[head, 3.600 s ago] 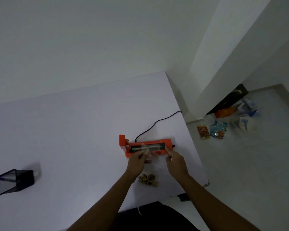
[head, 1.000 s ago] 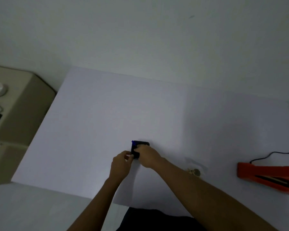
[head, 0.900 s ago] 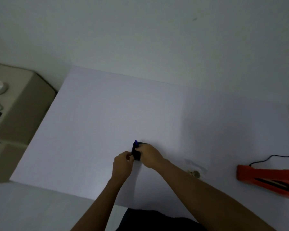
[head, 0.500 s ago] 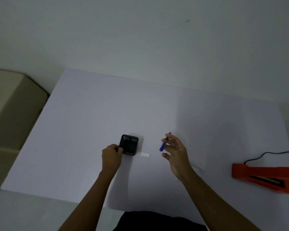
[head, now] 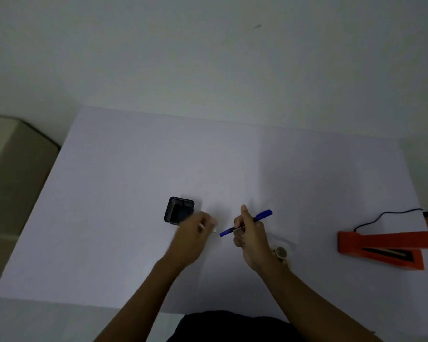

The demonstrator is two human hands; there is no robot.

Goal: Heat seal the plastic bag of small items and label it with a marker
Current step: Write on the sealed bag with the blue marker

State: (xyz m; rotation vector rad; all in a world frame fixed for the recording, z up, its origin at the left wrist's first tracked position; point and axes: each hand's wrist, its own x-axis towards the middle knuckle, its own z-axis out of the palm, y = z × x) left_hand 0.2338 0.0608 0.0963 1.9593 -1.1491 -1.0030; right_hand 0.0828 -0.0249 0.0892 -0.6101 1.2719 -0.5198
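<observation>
My right hand (head: 248, 239) grips a blue marker (head: 262, 215), held slantwise just above the white table (head: 124, 169), cap end pointing down-left. My left hand (head: 192, 236) is motion-blurred, its fingertips at a small white label (head: 214, 228); whether it holds the label I cannot tell. The clear plastic bag of small brown items (head: 281, 251) lies on the table just right of my right wrist, partly hidden by it. The orange heat sealer (head: 383, 245) stands at the right with its arm raised.
A black mesh pen holder (head: 179, 210) stands just beyond my left hand. The sealer's black cord (head: 386, 214) runs off the right edge. A beige appliance (head: 13, 183) stands left of the table. A wall rises behind the table.
My right hand has lifted the marker out of the pen holder and turned it slantwise. My left hand let go of the holder and moved right to the white label.
</observation>
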